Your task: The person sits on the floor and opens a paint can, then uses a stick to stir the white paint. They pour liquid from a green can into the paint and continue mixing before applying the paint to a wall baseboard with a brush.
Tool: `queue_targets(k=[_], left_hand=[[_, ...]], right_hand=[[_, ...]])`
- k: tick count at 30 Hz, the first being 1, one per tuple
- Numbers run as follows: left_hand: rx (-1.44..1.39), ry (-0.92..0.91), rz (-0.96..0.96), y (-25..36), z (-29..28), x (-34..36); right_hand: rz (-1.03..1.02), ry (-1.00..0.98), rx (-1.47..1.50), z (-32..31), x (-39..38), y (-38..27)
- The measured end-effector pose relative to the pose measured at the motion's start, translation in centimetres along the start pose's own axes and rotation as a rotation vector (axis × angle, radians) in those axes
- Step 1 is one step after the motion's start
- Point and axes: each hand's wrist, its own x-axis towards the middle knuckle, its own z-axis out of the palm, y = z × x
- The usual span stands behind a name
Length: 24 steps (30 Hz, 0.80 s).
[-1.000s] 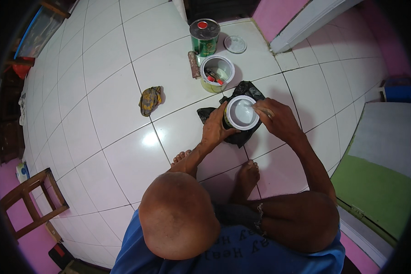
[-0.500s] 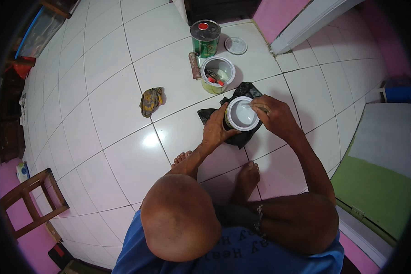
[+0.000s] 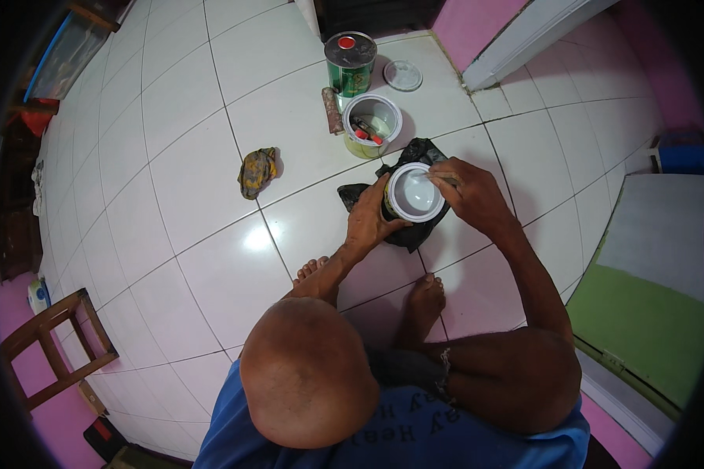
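A small white-rimmed paint can [image 3: 392, 205] stands on a crumpled black plastic bag [image 3: 424, 236], with pale paint [image 3: 416, 195] inside. My left hand [image 3: 368, 219] is closed round the can's left side, fingers at the far side and thumb at the near side. Over the right rim, my right hand [image 3: 471, 191] pinches a thin stick-like tool [image 3: 449, 179] that reaches into the can. The tool's lower end is hard to make out, so I cannot tell its exact kind.
Beyond the can stands a white tub [image 3: 373, 104] holding red-tipped tools. Near it are a paint roller [image 3: 332, 109], a green tin [image 3: 349, 74] and a round lid [image 3: 403, 76]. A stained rag [image 3: 257, 173] lies left on the tiles. My bare foot [image 3: 422, 306] is close by.
My right hand and the tool have shifted very slightly at the can's rim. My left hand keeps its grip and the can stays in place.
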Motion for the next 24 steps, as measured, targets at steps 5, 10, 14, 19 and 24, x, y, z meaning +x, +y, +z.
queue_targets(k=[5,10,14,19,24], left_hand=[[0.025,0.001,0.005,0.0,-0.2,-0.1],[0.004,-0.022,-0.044,-0.1,0.0,0.1],[0.011,-0.002,-0.022,0.0,0.1,0.1],[0.028,-0.01,-0.029,0.0,-0.2,0.0],[-0.013,0.02,0.019,-0.6,0.1,-0.1]], right_hand=[[0.113,-0.072,0.088,-0.5,-1.5,-1.1],[0.065,-0.138,0.107,0.7,-1.9,-2.4],[-0.122,-0.002,-0.108,0.3,-0.2,-0.2],[0.045,-0.078,-0.116,-0.5,-0.3,-0.7],[0.067,-0.174,0.094,0.0,-1.8,-3.5]])
